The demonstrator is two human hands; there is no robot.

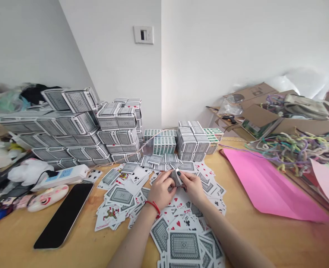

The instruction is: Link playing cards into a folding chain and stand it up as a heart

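Note:
My left hand [161, 189] and my right hand [191, 185] meet over the middle of a wooden table [265, 238]. Both are closed on a small stack of playing cards [176, 176] held between them, patterned backs showing. A red string bracelet circles my left wrist. Under and around the hands lie loose playing cards [181, 238], several face up, several face down.
Stacks of boxed card decks [77, 130] rise at the back left and more decks [192, 141] stand behind the hands. A black phone [65, 214] lies at left by a white device [63, 175]. Pink paper [265, 186] and cardboard boxes [278, 119] with coloured cords fill the right.

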